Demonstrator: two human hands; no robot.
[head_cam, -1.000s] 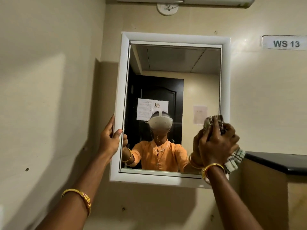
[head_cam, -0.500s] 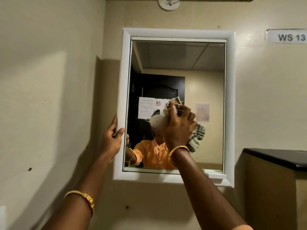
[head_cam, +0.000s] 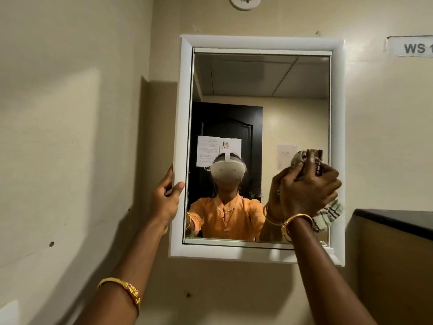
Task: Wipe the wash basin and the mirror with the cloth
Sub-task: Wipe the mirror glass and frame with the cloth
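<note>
A white-framed mirror [head_cam: 257,76] hangs on the beige wall ahead of me. My left hand [head_cam: 165,200] grips the frame's left edge, thumb on the front. My right hand [head_cam: 309,188] is closed around a bunched checked cloth [head_cam: 328,215] and presses it against the glass near the right edge, a little below mid-height. A tail of the cloth hangs below my fist over the frame. The glass reflects a person in an orange top. The wash basin is out of view.
A dark countertop [head_cam: 398,221] on a brown cabinet juts out at the right, just below mirror height. The side wall [head_cam: 70,137] runs close on the left. A label reading "WS 1" [head_cam: 412,49] sits at the upper right, a round fitting [head_cam: 244,2] above the mirror.
My right hand with the cloth swept from the mirror's right side to the centre and back to the right edge. My left hand stayed on the frame.
</note>
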